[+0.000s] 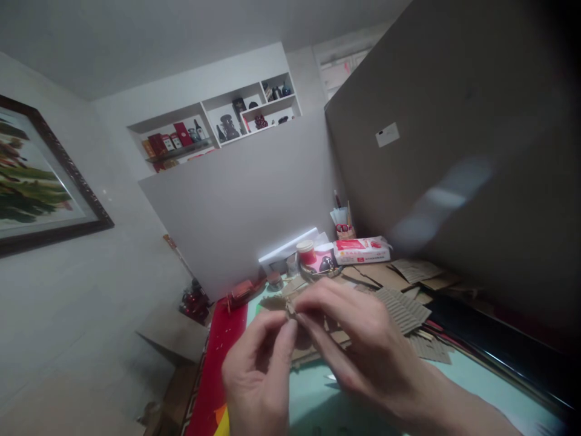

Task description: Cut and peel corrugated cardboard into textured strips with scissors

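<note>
My left hand [258, 375] and my right hand [363, 333] meet in front of me, above the table. Between their fingertips is a small, brownish scrap [290, 308] that looks like torn cardboard. Both hands pinch it with thumb and forefinger, and the fingers hide most of it. Behind and below the hands lies a brown cardboard piece [305, 358], partly covered by them. A small pale pointed tip [330, 378] shows on the light green tabletop [313, 393], just under my right hand.
Corrugated cardboard pieces [403, 307] are piled at the right beside a long black glossy object [494, 345]. At the back stand a tissue pack [363, 251], a red cup [307, 252] and a pen holder with scissors [345, 230]. Grey panels [254, 200] border the table.
</note>
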